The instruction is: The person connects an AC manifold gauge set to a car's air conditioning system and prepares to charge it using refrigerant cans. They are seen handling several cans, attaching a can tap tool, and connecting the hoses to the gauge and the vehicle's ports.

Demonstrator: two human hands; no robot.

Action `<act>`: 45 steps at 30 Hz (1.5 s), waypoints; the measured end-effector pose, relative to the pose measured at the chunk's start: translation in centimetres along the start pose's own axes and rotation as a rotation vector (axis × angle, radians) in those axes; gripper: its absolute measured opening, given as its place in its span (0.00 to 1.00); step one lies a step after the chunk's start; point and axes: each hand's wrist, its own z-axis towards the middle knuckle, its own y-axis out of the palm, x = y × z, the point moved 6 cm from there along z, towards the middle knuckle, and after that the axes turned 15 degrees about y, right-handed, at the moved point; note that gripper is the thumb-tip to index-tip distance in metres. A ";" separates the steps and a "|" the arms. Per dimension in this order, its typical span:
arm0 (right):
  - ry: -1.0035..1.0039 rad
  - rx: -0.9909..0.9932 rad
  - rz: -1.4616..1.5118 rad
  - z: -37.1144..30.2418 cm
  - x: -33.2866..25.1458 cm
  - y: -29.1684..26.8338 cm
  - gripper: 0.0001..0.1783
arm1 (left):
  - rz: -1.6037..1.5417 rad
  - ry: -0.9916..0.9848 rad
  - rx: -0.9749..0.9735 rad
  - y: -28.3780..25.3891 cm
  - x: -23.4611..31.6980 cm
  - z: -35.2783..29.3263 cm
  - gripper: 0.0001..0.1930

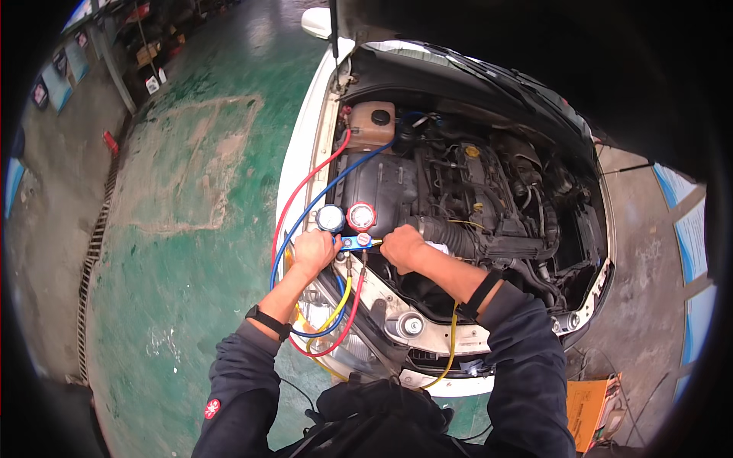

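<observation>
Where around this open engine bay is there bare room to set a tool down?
Free: the green floor left of the white fender, and the grey floor right of the car. Crowded: around the manifold gauge set, gripped by left hand and right hand, and the hose-packed engine.

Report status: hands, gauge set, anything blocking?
Both hands, left and right, grip the gauge set at its ends. Red, blue, yellow hoses attached. Nothing blocking.

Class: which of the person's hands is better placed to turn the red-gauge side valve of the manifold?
Right. The right hand sits beside the red gauge; the left hand grips the blue gauge side.
</observation>
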 end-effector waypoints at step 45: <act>0.517 0.910 0.418 -31.3 -1.1 -9.3 0.26 | -2.046 0.347 -0.718 -12.2 20.2 -11.5 0.23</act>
